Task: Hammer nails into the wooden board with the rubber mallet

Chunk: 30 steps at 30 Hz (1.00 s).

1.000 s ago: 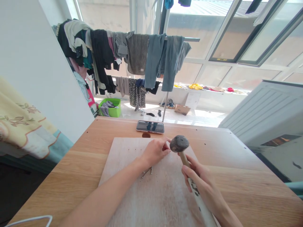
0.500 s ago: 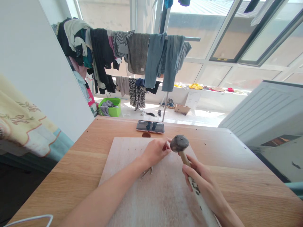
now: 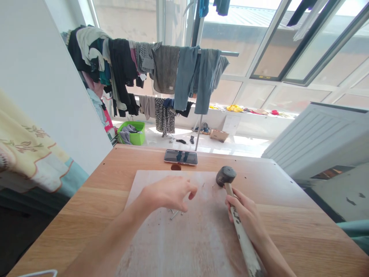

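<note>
Right hand (image 3: pixel 245 217) wraps round the mallet (image 3: pixel 226 176), head down near the far edge of the board (image 3: pixel 201 246). Left hand (image 3: pixel 168 192) hovers loosely curled, seemingly empty, over loose nails (image 3: pixel 173 212) mid-board. I'd pinch one low, tap gently.

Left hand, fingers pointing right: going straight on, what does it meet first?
Likely the small nail sticking up from the pale wooden board, just before the head of the black rubber mallet; the left hand may pass above it, height is unclear.

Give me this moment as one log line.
right hand: grips mallet | left hand: loose, above nails | board: on table
</note>
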Each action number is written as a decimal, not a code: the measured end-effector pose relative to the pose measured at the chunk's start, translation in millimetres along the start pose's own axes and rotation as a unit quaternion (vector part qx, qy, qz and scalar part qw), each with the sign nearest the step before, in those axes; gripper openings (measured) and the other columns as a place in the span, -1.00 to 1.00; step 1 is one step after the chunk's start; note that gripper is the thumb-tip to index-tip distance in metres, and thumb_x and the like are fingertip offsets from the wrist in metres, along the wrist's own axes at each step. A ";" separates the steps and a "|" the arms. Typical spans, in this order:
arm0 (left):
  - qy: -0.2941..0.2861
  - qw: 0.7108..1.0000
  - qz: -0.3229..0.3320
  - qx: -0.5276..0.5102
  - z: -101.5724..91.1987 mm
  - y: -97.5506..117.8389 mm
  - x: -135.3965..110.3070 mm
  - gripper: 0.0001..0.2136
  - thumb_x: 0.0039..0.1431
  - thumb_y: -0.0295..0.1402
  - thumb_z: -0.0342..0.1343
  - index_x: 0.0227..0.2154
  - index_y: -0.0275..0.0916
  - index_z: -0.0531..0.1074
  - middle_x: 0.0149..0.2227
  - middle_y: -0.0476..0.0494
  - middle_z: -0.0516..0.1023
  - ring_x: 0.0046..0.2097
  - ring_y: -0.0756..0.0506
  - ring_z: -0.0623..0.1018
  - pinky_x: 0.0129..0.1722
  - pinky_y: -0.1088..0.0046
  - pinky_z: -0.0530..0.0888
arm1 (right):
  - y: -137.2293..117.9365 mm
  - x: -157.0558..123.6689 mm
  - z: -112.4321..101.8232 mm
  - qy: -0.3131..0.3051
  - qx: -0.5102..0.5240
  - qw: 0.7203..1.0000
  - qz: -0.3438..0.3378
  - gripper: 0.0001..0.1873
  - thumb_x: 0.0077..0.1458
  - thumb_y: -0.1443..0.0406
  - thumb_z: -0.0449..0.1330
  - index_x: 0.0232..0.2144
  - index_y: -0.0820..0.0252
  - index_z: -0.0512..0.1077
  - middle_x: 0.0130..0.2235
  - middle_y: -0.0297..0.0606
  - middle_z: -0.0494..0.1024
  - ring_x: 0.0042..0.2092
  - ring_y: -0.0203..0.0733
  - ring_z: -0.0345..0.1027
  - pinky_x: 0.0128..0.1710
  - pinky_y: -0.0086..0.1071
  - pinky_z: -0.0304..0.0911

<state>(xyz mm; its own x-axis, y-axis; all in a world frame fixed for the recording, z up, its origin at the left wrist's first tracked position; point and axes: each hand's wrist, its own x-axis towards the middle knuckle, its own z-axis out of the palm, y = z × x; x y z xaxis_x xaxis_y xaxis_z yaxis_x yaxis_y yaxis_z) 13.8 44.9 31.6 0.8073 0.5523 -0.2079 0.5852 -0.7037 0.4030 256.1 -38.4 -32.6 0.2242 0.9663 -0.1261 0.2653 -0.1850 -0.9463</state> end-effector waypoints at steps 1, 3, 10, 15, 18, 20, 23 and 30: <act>-0.010 1.000 -0.003 0.016 0.5 -1.0 -3.1 -0.76 -0.08 -0.39 0.24 -0.27 -0.11 0.48 -0.27 -0.02 0.46 -0.30 -0.08 0.45 -0.43 0.46 0.23 | -0.5 -0.2 0.2 -0.002 -0.006 1.000 -0.006 -0.71 0.05 0.05 0.14 -0.48 0.13 0.30 -0.60 -0.49 0.33 -0.67 -0.34 0.24 -0.64 -0.44 0.09; -0.029 0.999 -0.008 0.026 5.3 -3.8 -5.0 -0.74 -0.10 -0.41 0.25 -0.27 -0.09 0.48 -0.27 -0.01 0.44 -0.30 -0.08 0.44 -0.45 0.46 0.21 | -1.7 -0.3 0.4 -0.005 -0.016 1.000 -0.012 -0.72 0.05 0.05 0.14 -0.46 0.13 0.31 -0.60 -0.50 0.33 -0.67 -0.33 0.23 -0.64 -0.43 0.10; -0.038 0.999 -0.023 0.030 15.8 -4.2 0.6 -0.88 -0.08 -0.40 0.28 -0.44 -0.17 0.47 -0.32 -0.02 0.43 -0.35 -0.05 0.42 -0.50 0.46 0.18 | -7.5 -0.4 1.7 -0.009 -0.031 0.999 -0.010 -0.70 0.05 0.04 0.11 -0.49 0.12 0.30 -0.63 -0.50 0.32 -0.67 -0.32 0.24 -0.64 -0.43 0.11; -0.043 0.998 -0.012 0.045 12.2 5.4 -0.1 -0.85 -0.08 -0.37 0.32 -0.52 -0.23 0.43 -0.33 -0.02 0.42 -0.39 -0.02 0.40 -0.53 0.45 0.17 | -11.2 -3.2 2.0 -0.004 -0.037 0.999 -0.003 -0.70 0.03 0.02 0.11 -0.50 0.12 0.30 -0.64 -0.50 0.31 -0.67 -0.31 0.24 -0.64 -0.42 0.11; -0.043 0.998 0.006 0.042 13.4 7.5 0.4 -0.84 -0.08 -0.39 0.30 -0.55 -0.24 0.39 -0.33 -0.02 0.43 -0.41 -0.01 0.37 -0.54 0.46 0.16 | -10.9 -3.8 1.5 -0.003 -0.041 0.999 -0.005 -0.70 0.03 0.03 0.11 -0.51 0.12 0.30 -0.65 -0.49 0.32 -0.67 -0.30 0.25 -0.64 -0.42 0.12; -0.050 0.998 0.014 0.029 15.3 6.1 1.2 -0.86 -0.09 -0.41 0.27 -0.55 -0.23 0.38 -0.36 -0.02 0.45 -0.42 -0.01 0.37 -0.54 0.46 0.16 | -10.0 -3.4 1.3 -0.003 -0.040 0.999 -0.004 -0.70 0.03 0.03 0.11 -0.52 0.12 0.30 -0.65 -0.49 0.32 -0.67 -0.30 0.24 -0.64 -0.42 0.11; -0.058 0.998 0.007 0.005 17.4 1.3 1.4 -0.89 -0.10 -0.44 0.23 -0.53 -0.22 0.39 -0.42 0.00 0.46 -0.44 -0.02 0.36 -0.55 0.46 0.16 | -9.1 -2.5 1.2 -0.003 -0.032 0.999 -0.001 -0.71 0.03 0.05 0.12 -0.53 0.11 0.29 -0.64 -0.49 0.32 -0.67 -0.31 0.24 -0.64 -0.42 0.11; -0.007 0.997 0.042 -0.065 7.6 -4.1 -2.8 -0.68 0.00 -0.62 0.06 -0.22 -0.15 0.51 -0.36 -0.01 0.56 -0.31 -0.05 0.50 -0.39 0.49 0.31 | -12.6 -4.3 1.8 -0.004 -0.028 1.000 -0.004 -0.72 0.03 0.06 0.13 -0.52 0.11 0.31 -0.63 -0.49 0.31 -0.67 -0.30 0.24 -0.64 -0.41 0.11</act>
<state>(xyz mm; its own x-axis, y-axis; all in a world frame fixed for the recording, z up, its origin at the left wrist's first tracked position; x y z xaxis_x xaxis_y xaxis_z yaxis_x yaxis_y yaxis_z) 9.7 42.9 23.8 0.8546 0.4865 -0.1815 0.5014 -0.6825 0.5317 250.1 -39.9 -20.7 0.2143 0.9693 -0.1204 0.3196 -0.1861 -0.9291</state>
